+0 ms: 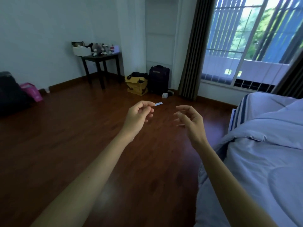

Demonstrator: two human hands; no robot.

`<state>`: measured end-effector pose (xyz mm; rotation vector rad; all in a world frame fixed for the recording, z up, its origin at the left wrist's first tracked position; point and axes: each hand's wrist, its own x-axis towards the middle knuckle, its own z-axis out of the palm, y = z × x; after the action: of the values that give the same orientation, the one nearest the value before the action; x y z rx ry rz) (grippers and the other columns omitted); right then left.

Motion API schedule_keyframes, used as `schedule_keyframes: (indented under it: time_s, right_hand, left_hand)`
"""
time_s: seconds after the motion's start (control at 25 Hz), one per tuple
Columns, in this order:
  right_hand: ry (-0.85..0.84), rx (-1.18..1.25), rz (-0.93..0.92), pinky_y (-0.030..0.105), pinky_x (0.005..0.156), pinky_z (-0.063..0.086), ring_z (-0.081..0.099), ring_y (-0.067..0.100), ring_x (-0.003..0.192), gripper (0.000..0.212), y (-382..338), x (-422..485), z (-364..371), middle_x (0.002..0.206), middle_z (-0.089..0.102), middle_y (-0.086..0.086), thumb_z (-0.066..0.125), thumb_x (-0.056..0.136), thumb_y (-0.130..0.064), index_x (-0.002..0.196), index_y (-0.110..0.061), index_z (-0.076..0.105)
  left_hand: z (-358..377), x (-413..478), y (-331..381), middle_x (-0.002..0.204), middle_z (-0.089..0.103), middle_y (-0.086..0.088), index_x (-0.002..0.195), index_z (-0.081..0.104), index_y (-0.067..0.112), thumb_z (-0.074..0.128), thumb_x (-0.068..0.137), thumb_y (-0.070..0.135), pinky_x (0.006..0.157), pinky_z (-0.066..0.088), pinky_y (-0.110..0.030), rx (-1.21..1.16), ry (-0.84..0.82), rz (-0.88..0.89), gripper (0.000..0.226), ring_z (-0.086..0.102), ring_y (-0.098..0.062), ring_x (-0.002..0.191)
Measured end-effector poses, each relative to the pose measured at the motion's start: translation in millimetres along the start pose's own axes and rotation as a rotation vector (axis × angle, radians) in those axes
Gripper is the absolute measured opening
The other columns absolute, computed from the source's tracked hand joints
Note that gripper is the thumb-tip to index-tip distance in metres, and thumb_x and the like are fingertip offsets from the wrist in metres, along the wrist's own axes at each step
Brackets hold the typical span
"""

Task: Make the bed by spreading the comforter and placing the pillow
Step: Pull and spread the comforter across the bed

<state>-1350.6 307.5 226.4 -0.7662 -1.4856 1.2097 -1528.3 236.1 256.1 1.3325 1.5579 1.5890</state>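
Both hands are hovering ahead of us, arms stretched nearly straight. Our left hand (139,115) is pinching a small pale strip (158,104), probably a scrap we are clearing off. Our right hand (191,122) is hanging loosely curled, gripping nothing. Right of it, the comforter (265,161) is lying rumpled.

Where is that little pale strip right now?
Mid-frame in the head view, the pale strip is pinched by the left hand, over the wooden floor, just left of the right hand.
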Motion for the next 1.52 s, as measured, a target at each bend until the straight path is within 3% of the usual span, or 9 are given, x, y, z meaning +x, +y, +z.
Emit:
schedule_keyframes:
  time_s: [0.12,0.2,0.32,0.44,0.64,0.88,1.04,1.28,1.52]
  right_hand:
    - [0.08,-0.027,0.012,0.03,0.067,0.052,0.064,0.012,0.073,0.021,22.9,51.3,22.5,0.091,0.068,0.001,0.057,0.089,-0.009,0.102,-0.023,0.065]
    - [0.171,-0.045,0.023,0.03,0.066,0.054,0.066,0.012,0.077,0.028,32.8,81.8,33.2,0.098,0.069,0.004,0.056,0.09,-0.01,0.111,-0.027,0.06]
    - [0.317,-0.054,0.024,0.026,0.063,0.055,0.067,0.012,0.079,0.037,43.0,116.5,33.5,0.098,0.068,0.002,0.055,0.091,-0.01,0.125,-0.024,0.051]
    - [0.434,-0.118,0.063,0.032,0.063,0.054,0.066,0.013,0.077,0.034,57.5,134.1,8.0,0.092,0.067,0.0,0.055,0.091,-0.009,0.12,-0.027,0.052]
    - [0.672,-0.16,0.095,0.028,0.06,0.048,0.063,0.006,0.066,0.023,77.1,172.6,-72.0,0.087,0.063,0.0,0.059,0.087,-0.015,0.101,-0.033,0.058]
    - [0.872,-0.169,0.056,0.029,0.061,0.049,0.061,0.006,0.061,0.02,99.2,259.2,-191.8,0.089,0.064,0.009,0.057,0.089,-0.011,0.102,-0.026,0.058]
    - [0.994,-0.177,0.033,0.022,0.057,0.049,0.062,0.008,0.062,0.025,93.7,321.0,-262.8,0.087,0.066,0.008,0.051,0.09,-0.005,0.111,-0.017,0.057]
    - [1.017,-0.271,0.106,0.026,0.063,0.052,0.065,0.012,0.069,0.022,123.0,398.5,-340.1,0.094,0.069,0.013,0.052,0.092,-0.01,0.112,-0.018,0.057]
    - [1.177,-0.296,0.168,0.029,0.065,0.052,0.065,0.015,0.073,0.02,176.8,487.9,-416.1,0.096,0.07,0.01,0.051,0.093,-0.012,0.11,-0.017,0.059]
  left_hand:
    - [-18.3,69.5,-24.8,0.093,0.066,0.007,0.115,0.058,0.026,0.049,0.094,0.017,0.078,0.052,-0.029,0.042,-0.145,-0.05,0.025,0.065,-0.009,0.086]
    - [-27.5,118.9,-36.9,0.097,0.067,0.008,0.112,0.06,0.027,0.048,0.095,0.018,0.08,0.051,-0.03,0.138,-0.28,-0.043,0.022,0.065,-0.009,0.089]
    - [-21.6,187.5,-42.8,0.096,0.066,0.009,0.105,0.064,0.025,0.047,0.096,0.016,0.076,0.049,-0.025,0.169,-0.351,0.02,0.021,0.063,-0.006,0.086]
    - [14.7,234.2,-49.2,0.092,0.064,0.008,0.107,0.064,0.017,0.046,0.096,0.012,0.071,0.047,-0.023,0.087,-0.415,0.049,0.023,0.061,-0.006,0.082]
    - [132.8,283.2,-73.4,0.085,0.065,0.007,0.094,0.065,0.019,0.049,0.093,0.004,0.063,0.045,-0.019,-0.056,-0.653,0.079,0.022,0.061,0.001,0.069]
    - [298.0,370.4,-62.0,0.084,0.064,0.006,0.099,0.064,0.013,0.046,0.094,0.0,0.057,0.042,-0.007,-0.088,-0.962,0.154,0.022,0.06,0.008,0.061]
    - [374.6,439.4,-40.5,0.083,0.063,0.002,0.097,0.064,0.01,0.046,0.095,-0.001,0.057,0.044,-0.006,-0.154,-1.006,0.195,0.021,0.06,0.008,0.062]
    - [477.9,540.9,-67.3,0.086,0.064,0.005,0.089,0.064,0.02,0.046,0.095,0.003,0.057,0.043,-0.008,-0.171,-1.034,0.129,0.025,0.061,0.003,0.067]
    - [597.0,650.8,-105.7,0.089,0.065,0.003,0.098,0.066,0.015,0.047,0.096,0.006,0.066,0.045,-0.02,-0.103,-1.245,0.159,0.021,0.061,-0.011,0.078]
